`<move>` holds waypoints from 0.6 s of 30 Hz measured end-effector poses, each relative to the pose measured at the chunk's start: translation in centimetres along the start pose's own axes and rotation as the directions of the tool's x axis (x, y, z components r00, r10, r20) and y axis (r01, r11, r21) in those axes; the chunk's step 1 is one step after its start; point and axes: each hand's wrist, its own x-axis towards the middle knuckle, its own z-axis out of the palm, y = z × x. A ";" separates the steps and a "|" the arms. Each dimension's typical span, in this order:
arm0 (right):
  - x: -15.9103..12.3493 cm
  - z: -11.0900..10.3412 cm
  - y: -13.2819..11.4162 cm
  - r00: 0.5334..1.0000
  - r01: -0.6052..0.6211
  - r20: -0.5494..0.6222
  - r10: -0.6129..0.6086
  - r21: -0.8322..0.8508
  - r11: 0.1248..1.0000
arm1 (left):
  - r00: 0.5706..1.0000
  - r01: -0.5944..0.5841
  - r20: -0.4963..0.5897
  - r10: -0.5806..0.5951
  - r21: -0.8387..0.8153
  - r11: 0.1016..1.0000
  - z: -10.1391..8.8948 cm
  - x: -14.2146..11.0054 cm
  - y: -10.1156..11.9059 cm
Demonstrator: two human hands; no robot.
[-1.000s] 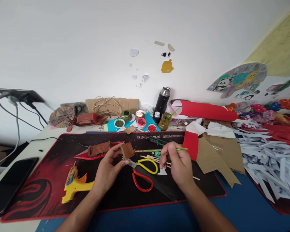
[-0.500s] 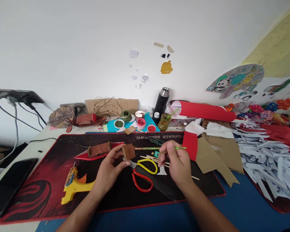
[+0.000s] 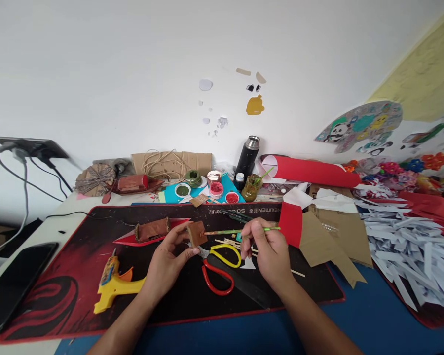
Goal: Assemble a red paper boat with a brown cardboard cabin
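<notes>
My left hand (image 3: 167, 264) pinches a small brown cardboard piece (image 3: 197, 233) above the black and red desk mat (image 3: 77, 256). My right hand (image 3: 268, 251) grips a thin green paintbrush (image 3: 240, 230), held level, with its tip touching the right edge of the brown piece. Between the hands lie scissors (image 3: 222, 264) with red and yellow handles and several thin wooden sticks (image 3: 229, 242). A brown cardboard boat (image 3: 151, 229) rests on red paper just beyond my left hand.
A yellow glue gun (image 3: 113, 283) lies at the left of the mat, and a dark phone (image 3: 11, 283) at the far left. Paint pots (image 3: 216, 189), a jar (image 3: 252, 186) and a black flask (image 3: 247, 157) stand behind. Cardboard sheets (image 3: 329, 236) and cut white paper strips (image 3: 403, 241) crowd the right.
My right hand and the brush have shifted slightly left, bringing the brush tip back onto the brown piece. The left hand has barely moved.
</notes>
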 end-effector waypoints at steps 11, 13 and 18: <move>0.2 -0.1 -0.1 1.000 -0.005 0.007 0.005 -0.006 1.000 | 1.000 0.015 0.008 -0.015 0.009 1.000 -0.1 0.0 -0.1; 0.4 0.0 0.2 1.000 -0.008 0.001 0.008 -0.023 1.000 | 1.000 0.013 -0.017 -0.013 0.022 1.000 -0.2 -0.1 -0.3; 2.0 -1.2 0.6 0.990 0.053 -0.126 -0.065 -0.092 0.994 | 0.999 0.036 -0.032 -0.035 0.037 0.999 -0.4 -0.2 -0.7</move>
